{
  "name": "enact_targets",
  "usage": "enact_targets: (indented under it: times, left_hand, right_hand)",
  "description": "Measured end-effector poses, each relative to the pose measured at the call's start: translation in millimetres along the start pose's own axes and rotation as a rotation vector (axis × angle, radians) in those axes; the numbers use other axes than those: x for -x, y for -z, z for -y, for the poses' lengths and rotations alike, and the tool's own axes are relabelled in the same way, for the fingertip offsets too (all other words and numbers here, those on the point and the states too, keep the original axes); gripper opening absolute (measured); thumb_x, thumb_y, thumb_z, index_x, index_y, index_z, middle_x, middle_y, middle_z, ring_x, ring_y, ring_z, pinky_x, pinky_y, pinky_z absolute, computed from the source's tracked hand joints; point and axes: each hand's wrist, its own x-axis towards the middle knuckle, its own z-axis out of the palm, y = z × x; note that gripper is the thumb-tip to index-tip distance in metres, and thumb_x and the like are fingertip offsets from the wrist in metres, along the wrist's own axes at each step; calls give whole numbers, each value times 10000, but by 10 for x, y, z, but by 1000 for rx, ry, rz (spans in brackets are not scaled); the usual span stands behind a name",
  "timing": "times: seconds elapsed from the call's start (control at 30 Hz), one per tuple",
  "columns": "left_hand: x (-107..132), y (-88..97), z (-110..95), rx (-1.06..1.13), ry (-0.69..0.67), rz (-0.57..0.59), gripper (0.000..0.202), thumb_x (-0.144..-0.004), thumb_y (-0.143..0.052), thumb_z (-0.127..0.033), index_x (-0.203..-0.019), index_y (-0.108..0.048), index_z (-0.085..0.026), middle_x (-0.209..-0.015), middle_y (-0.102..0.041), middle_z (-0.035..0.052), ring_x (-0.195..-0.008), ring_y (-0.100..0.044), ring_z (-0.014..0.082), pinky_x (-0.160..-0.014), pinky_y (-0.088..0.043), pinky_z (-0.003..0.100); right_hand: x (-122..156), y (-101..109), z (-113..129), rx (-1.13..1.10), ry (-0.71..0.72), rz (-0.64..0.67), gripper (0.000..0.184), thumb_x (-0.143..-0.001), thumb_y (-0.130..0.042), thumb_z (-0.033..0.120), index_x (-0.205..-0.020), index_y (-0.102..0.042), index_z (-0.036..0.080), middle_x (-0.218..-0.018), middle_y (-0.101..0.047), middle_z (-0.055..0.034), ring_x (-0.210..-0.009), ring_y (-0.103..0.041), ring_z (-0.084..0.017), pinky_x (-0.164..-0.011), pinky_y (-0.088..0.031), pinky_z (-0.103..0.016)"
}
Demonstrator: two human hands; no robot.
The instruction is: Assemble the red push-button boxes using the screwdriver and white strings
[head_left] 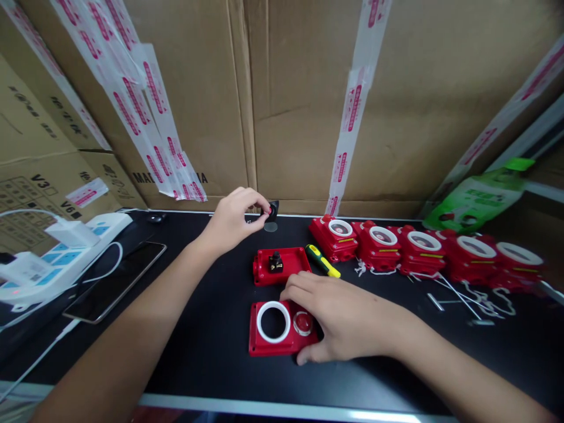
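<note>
My left hand (238,218) is at the back of the table, thumb and forefinger pinched on a small black part (274,209) with a bit of red at the fingertips. Just below it lies a clear round disc (271,227). My right hand (339,314) grips the right end of a red box cover (254,336), thumb on the near edge and fingers over the far edge. The cover has a white ring (288,322) around a round opening and a red round button (303,322). Behind it sits an open red box base (293,277) with a black terminal block (276,262) inside.
A yellow-green and black screwdriver (323,261) lies right of the base. Several assembled red boxes (381,247) line the right, with white cords and metal rods (462,298) before them. A green bottle (482,197) stands behind. At left are a phone (117,282) and power strip (106,229).
</note>
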Motion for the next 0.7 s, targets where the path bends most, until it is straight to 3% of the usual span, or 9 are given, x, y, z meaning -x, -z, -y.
enact_targets:
  times: [0.1, 0.2, 0.33, 0.53, 0.7]
  left_hand:
    - [54, -211, 168, -22, -8, 146, 43, -922, -702, -181, -930, -734, -209, -1013, -768, 59, -1018, -671, 254, -974, -533, 397]
    - [108, -388, 303, -21, 8, 298, 84, -870, -749, -137, -836, -757, -213, -885, -770, 43, -857, -709, 235, -870, -561, 355]
    - [137, -460, 377, -2, 43, 359, 85, -907, -730, -151, -876, -779, -214, -931, -791, 49, -873, -742, 232, -895, -563, 350]
    - [60, -236, 331, 49, 137, 329, 131, -924, -686, -169, -1020, -771, -195, -936, -806, 44, -797, -755, 208, -771, -582, 312]
    - [92, 32, 201, 55, 190, 245, 165, -918, -623, -180, -945, -783, -210, -897, -800, 27, -805, -732, 207, -786, -570, 325]
  right_hand:
    - [-6, 0, 0, 5, -7, 1, 641, -789, -840, 551, -1271, -662, 167, -1222, -681, -114, -1057, -668, -306, -903, -542, -438]
    - [-5, -1, 5, 5, -22, 9, 633, -789, -835, 565, -1259, -662, 178, -1218, -679, -101, -1063, -667, -308, -901, -546, -443]
    - [9, 0, 13, 5, -24, 7, 639, -786, -837, 581, -1254, -663, 183, -1214, -678, -96, -1064, -666, -303, -893, -550, -432]
    - [-4, 2, 11, 31, -2, 2, 654, -811, -823, 599, -1272, -674, 160, -1219, -685, -124, -1063, -676, -313, -918, -549, -448]
    - [-24, 1, 0, 56, 4, -12, 668, -791, -845, 595, -1261, -691, 146, -1190, -696, -131, -1031, -685, -315, -901, -560, -454]
